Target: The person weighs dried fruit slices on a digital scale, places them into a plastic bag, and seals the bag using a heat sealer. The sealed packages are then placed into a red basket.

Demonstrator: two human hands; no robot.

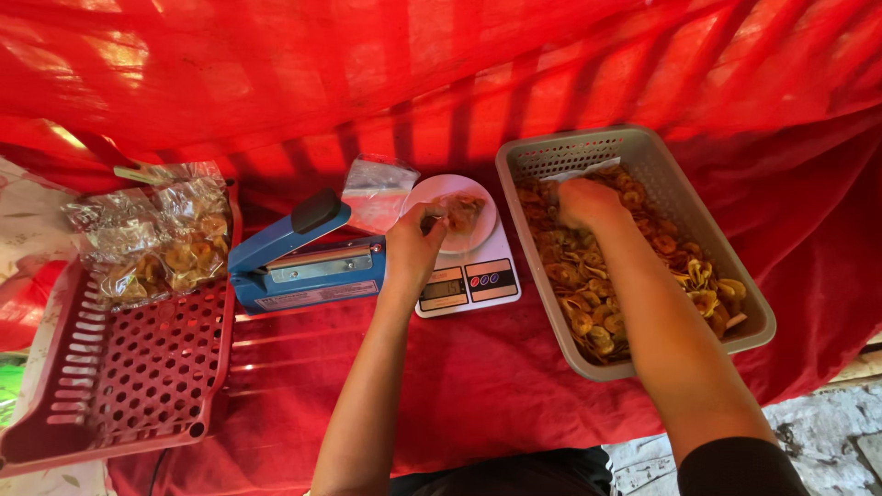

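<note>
My left hand (412,246) holds a clear plastic bag (457,212) partly filled with dried fruit chips, resting it on the white plate (482,234) of a small digital kitchen scale (496,285). My right hand (585,202) reaches into a grey perforated basket (726,241) full of dried fruit chips (588,303), fingers closed among the chips near the far end. Whether that hand grips any chips is hidden.
A blue heat sealer (308,262) sits left of the scale, with an empty clear bag (375,193) propped behind it. A red perforated basket (129,367) at left holds several filled clear bags (161,243). Red cloth (478,377) covers the table and hangs behind.
</note>
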